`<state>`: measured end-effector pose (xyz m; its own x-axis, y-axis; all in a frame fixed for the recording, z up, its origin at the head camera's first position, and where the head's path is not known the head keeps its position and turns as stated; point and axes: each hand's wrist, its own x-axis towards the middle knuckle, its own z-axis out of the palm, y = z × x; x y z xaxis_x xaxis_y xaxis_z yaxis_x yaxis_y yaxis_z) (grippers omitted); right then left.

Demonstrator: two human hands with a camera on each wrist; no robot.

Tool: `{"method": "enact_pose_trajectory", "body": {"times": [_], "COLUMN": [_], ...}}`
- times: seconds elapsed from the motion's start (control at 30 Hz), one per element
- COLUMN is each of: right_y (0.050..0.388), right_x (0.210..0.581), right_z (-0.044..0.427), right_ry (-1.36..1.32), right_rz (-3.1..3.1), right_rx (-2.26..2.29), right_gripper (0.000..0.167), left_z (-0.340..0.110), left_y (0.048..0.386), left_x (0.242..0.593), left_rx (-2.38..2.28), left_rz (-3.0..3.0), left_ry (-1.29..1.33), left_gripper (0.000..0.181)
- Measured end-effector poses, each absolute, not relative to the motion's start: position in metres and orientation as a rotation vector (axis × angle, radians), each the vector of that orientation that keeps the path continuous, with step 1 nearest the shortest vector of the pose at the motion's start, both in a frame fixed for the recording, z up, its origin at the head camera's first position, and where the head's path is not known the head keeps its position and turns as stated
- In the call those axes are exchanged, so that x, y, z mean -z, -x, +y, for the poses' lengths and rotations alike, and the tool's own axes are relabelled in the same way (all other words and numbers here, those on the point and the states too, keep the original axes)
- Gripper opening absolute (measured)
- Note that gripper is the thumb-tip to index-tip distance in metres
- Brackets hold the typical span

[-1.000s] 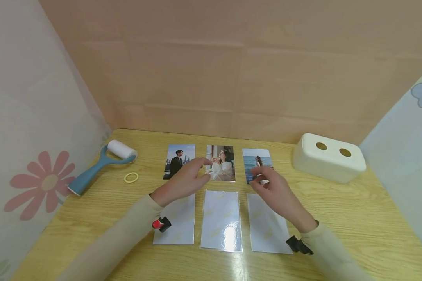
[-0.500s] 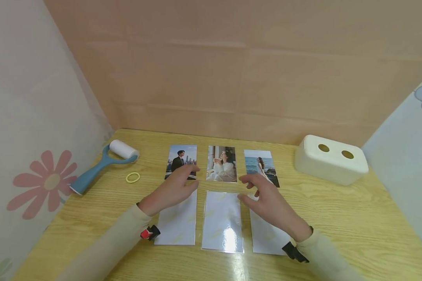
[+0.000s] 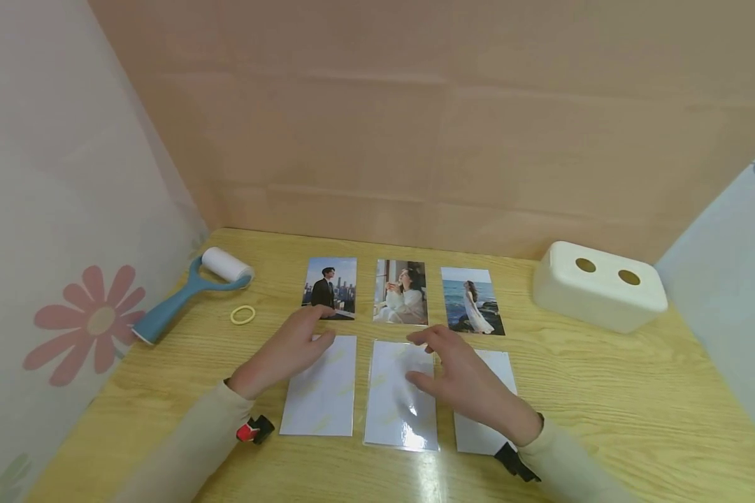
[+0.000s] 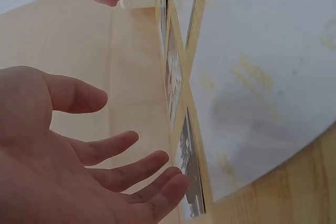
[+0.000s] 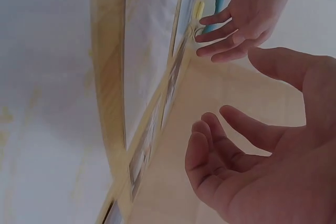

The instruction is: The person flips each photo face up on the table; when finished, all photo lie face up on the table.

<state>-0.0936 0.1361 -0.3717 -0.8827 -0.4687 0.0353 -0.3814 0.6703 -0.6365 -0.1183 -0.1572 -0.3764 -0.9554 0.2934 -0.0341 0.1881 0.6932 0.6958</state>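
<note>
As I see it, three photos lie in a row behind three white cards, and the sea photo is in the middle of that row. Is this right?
Only the place is wrong: the head view shows the sea photo at the row's right end. Three photos do lie in a row behind three white cards.

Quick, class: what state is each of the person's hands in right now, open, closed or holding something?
Left hand: open, holding nothing.
Right hand: open, loosely curved, holding nothing.
</note>
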Motion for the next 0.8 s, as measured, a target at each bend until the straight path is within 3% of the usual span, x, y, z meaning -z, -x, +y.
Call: {"method": "enact_pose_trajectory", "body": {"times": [0.8], "right_y": [0.076], "right_x": [0.392], "right_z": [0.080], "right_ry": [1.031], "right_rz": [2.752], "right_rx": [0.648], "right_gripper": [0.060], "left_z": [-0.171], "left_y": [0.109], "left_x": [0.379], "left_rx": [-0.938], "left_rz": [2.803], "left_ry": [-0.262], "left_gripper": [0.040]}}
